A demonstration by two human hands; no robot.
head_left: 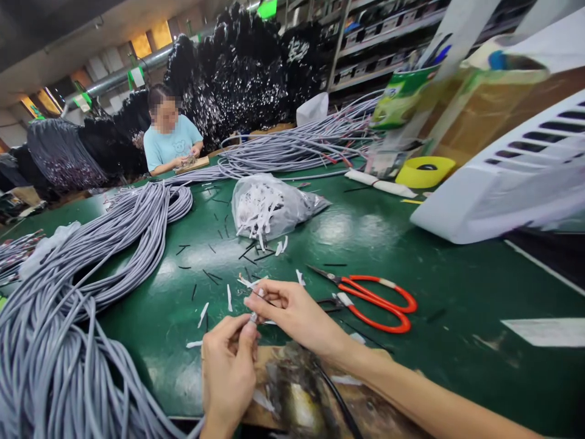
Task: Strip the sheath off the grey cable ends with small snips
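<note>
My left hand (229,363) is closed in a pinch on a grey cable, whose light-coloured end (253,317) shows between thumb and forefinger. Just above it, my right hand (292,311) pinches the thin wires at the cable's tip, though the fingers partly cover them. Both hands are close together over the front of the green table (365,244). Beneath them lies a worn board (260,421) bearing a dark, stained metal block (301,402) and a black cord (338,396). Right of my right hand rest red-handled scissors (379,299) and a dark-jawed tool, partly hidden.
Bundled grey cables (123,256) fill the left side. A plastic bag of white strips (274,204) stands ahead, amid black and white scraps. A yellow tape roll (425,171) and a white slotted casing (512,164) are at right. Across the table sits another person (171,143).
</note>
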